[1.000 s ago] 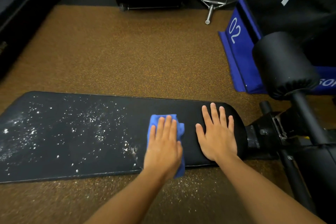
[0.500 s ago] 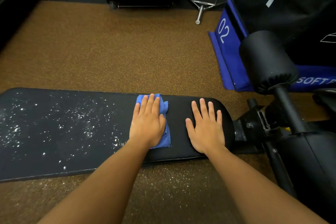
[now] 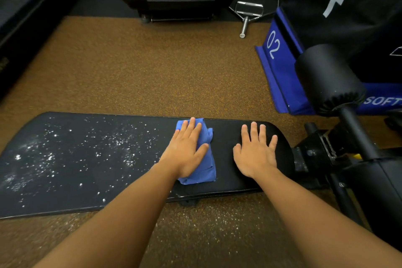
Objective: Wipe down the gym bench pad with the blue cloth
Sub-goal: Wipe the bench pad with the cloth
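My left hand point(image 3: 185, 154), fingers flat on the blue cloth point(image 3: 204, 167), has swept to the bench pad point(image 3: 87, 159)'s far edge; white specks point(image 3: 54, 154) remain leftward. Right hand point(image 3: 256, 154) braces open, empty.

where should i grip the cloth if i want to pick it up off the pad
Pinch the near end of the cloth from your side. It sticks out bare below the left hand, which lies flat over the rest, and it is bunched thick there.

Bench pad point(image 3: 87, 159) leftward clear, only white specks; roller pad point(image 3: 328, 78) crowds right end.
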A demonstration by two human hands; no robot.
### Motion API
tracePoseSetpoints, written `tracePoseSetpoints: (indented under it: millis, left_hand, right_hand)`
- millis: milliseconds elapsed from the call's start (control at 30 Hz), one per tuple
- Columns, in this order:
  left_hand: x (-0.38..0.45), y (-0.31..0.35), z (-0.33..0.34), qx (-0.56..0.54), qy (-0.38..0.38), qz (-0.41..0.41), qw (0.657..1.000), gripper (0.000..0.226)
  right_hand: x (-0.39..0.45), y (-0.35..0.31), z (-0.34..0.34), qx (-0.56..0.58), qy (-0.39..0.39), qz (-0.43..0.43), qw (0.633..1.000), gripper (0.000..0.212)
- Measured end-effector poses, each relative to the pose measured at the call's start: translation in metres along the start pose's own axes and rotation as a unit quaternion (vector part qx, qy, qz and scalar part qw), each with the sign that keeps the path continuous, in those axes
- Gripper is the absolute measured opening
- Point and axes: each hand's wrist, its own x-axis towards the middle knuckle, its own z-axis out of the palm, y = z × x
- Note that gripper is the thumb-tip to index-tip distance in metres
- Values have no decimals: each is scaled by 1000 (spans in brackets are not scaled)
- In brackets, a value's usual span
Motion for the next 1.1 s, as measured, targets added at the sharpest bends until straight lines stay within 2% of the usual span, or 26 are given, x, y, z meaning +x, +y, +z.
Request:
tracePoseSetpoints:
  millis: [67, 167, 400, 600, 867, 1100]
  left_hand:
    - [-14, -12, -9, 5, 49, 16, 999, 69]
    - [-34, -38, -22, 35, 89, -2, 995, 75]
    - [-67, -100, -46, 71, 107, -71, 989, 62]
    - [-81, -131, -50, 94, 92, -90, 987, 62]
    - [-77, -140, -38, 93, 71, -98, 988, 63]
    - [-75, -143, -30, 103, 62, -103, 987, 60]
  right_hand:
    - [-6, -19, -7, 30, 49, -17, 998, 63]
    - [-18, -57, -15, 128, 104, -87, 982, 61]
    - [-32, -121, -16, 214, 91, -180, 956, 59]
    - [-35, -134, 0, 197, 87, -168, 962, 62]
    - [-26, -144, 23, 40, 88, -98, 990, 67]
    - [-15, -141, 25, 44, 62, -68, 995, 68]
